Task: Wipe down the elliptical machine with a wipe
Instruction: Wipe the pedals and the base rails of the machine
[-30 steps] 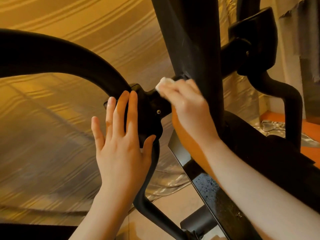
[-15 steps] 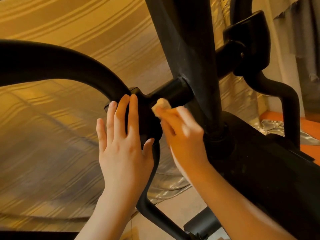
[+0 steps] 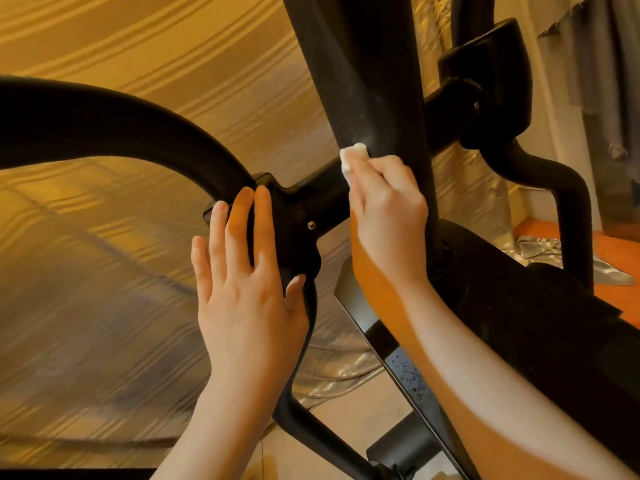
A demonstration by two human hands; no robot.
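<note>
The black elliptical machine fills the view, its upright column [image 3: 367, 81] rising through the middle. My right hand [image 3: 388, 209] pinches a small white wipe [image 3: 353, 157] and presses it against the column's lower left side, just above the cross axle. My left hand [image 3: 246, 289] lies flat with straight fingers on the black pivot bracket [image 3: 298, 230] where the curved left arm bar [image 3: 121, 133] joins. The thumb hooks round the bracket's lower edge.
A second black arm bar and pivot [image 3: 502, 98] stand at the right of the column. The machine's black body [image 3: 554, 341] runs down to the lower right. Striped golden fabric [image 3: 138, 46] covers the background, with silvery cloth [image 3: 339, 379] on the floor.
My right hand has moved the wipe back up from the cross axle to the column's lower left side. My left hand stays flat on the bracket.
</note>
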